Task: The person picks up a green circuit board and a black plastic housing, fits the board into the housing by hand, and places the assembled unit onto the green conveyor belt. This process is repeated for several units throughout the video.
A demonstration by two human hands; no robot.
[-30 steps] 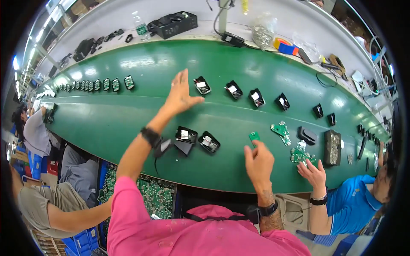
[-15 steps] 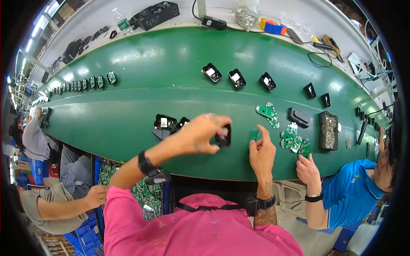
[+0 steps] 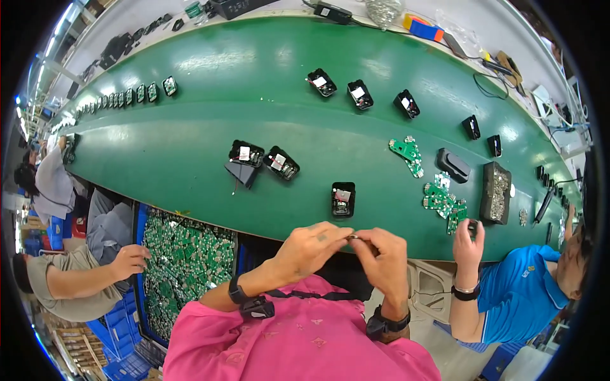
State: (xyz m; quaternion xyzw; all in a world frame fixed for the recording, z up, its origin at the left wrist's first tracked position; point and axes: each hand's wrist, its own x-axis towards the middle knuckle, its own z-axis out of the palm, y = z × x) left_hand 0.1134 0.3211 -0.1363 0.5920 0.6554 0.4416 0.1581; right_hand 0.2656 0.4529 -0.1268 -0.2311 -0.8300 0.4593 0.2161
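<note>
My left hand and my right hand meet at the table's near edge, fingertips closed on a small circuit board. The board shows almost edge-on and is mostly covered by the fingers. Just beyond them stands an open black case with a pinkish-white piece and small parts inside; neither hand touches it. To its left are two more open black cases, one resting against a dark grey wedge-shaped piece, the other beside it. Both hold white-labelled parts and red wires.
Several black cases are spaced along the far side. Green circuit boards lie at right, near a black box of small metal parts. A co-worker's hand is close on the right. A bin of boards stands at lower left.
My left hand has let go of the black case, leaving it on the table, and drawn back. My right hand has moved toward me with the board, and both hands now pinch it.
</note>
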